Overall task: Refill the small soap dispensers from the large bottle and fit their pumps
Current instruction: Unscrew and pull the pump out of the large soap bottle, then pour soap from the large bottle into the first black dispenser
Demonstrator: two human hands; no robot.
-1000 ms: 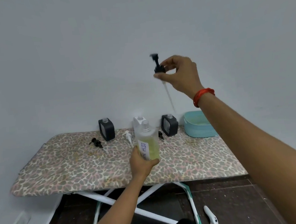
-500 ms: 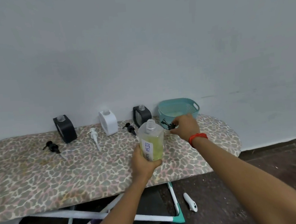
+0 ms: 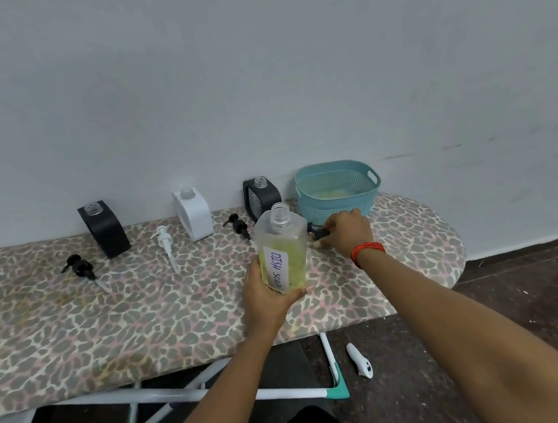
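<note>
White label [image 3: 275,269] on large clear bottle [image 3: 282,247] with yellow-green liquid: handwritten in blue ink, "DISH SOAP", letters running down label's length. 1 readable text only. Left hand [image 3: 268,297] grips bottle below label.

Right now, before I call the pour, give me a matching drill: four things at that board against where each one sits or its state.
Things:
1 large bottle
2 white pump
3 teal basket
4 right hand

States:
A lying on the board, left of the white dispenser
B at the board's right end, by the wall
C upright in the left hand, neck open
D gripping a black pump beside the basket

Pairs: 1-C; 2-A; 3-B; 4-D.
</note>
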